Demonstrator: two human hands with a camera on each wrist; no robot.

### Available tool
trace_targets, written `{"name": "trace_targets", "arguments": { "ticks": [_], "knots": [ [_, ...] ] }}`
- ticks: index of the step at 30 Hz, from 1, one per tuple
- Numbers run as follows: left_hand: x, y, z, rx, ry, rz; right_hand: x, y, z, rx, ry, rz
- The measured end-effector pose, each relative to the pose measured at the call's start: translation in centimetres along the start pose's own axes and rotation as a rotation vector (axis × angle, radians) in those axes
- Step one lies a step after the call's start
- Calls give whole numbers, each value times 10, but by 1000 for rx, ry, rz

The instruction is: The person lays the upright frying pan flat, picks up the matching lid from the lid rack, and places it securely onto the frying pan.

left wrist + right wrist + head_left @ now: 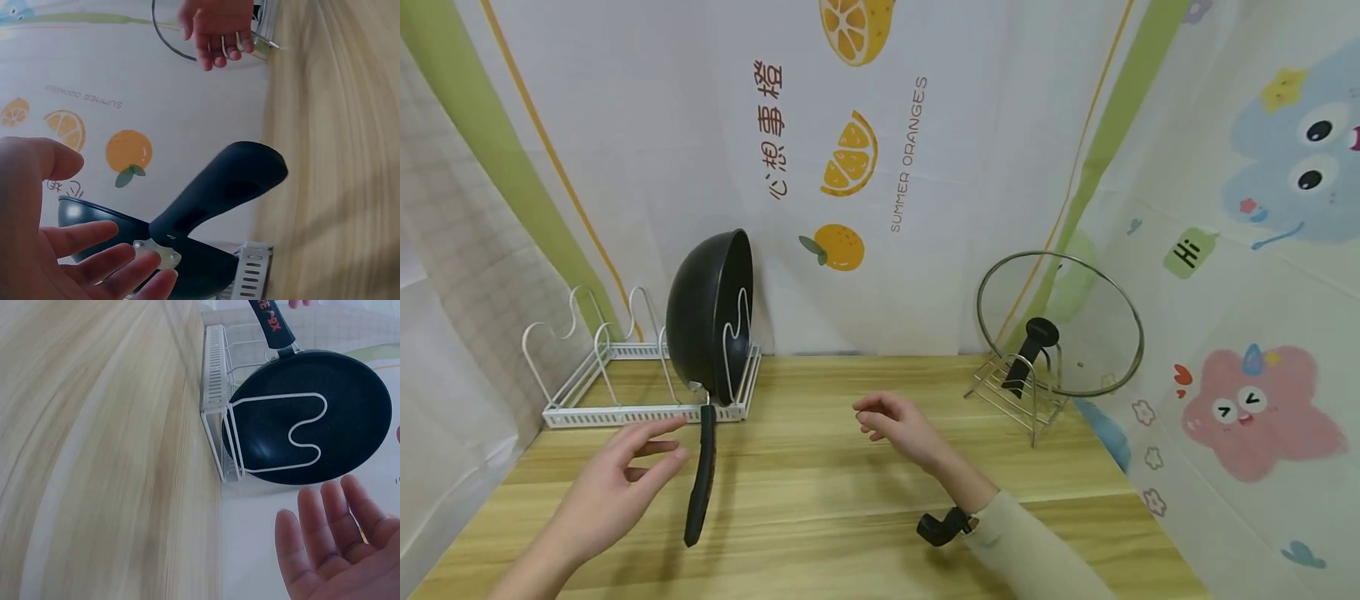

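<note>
A black wok [696,317] stands on edge in a white wire rack [647,413], its dark handle [702,479] pointing toward me over the table. Just left of that handle is my left hand [606,492], fingers loosely bent and thumb apart from them, holding nothing. In the left wrist view the handle [219,187] lies beyond the spread fingertips. My right hand [898,429] hovers over the middle of the table, relaxed and holding nothing. Seen from the right wrist, the wok's dark inside [350,419] faces that hand, behind a curved white divider [275,397].
At the back right, a glass lid with a steel rim [1142,333] and black knob [1037,337] leans in a small wire stand [1011,400]. Several dividers fill the white rack's left part. Printed curtains close off the back and sides of the wooden table [820,517].
</note>
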State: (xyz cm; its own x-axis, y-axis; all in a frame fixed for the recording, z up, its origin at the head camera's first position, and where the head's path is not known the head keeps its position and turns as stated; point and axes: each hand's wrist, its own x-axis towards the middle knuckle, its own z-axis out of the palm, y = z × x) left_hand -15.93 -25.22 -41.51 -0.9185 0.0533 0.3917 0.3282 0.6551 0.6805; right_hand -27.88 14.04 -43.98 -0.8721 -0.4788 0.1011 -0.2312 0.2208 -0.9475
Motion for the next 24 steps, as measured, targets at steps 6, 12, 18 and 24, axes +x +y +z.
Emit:
{"name": "trace_targets", "arguments": {
  "ticks": [6, 12, 18, 24],
  "knots": [
    [-2, -10, 7, 6, -129, -122, 9, -3, 11, 14, -36, 7],
    [0, -13, 19, -154, -301, -321, 15, -3, 20, 26, -50, -2],
    [3, -15, 30, -374, -367, -450, 23, -3, 29, 45, -63, 12],
    [0, -23, 37, -617, -423, -491, 33, -4, 40, 63, -87, 18]
  ]
}}
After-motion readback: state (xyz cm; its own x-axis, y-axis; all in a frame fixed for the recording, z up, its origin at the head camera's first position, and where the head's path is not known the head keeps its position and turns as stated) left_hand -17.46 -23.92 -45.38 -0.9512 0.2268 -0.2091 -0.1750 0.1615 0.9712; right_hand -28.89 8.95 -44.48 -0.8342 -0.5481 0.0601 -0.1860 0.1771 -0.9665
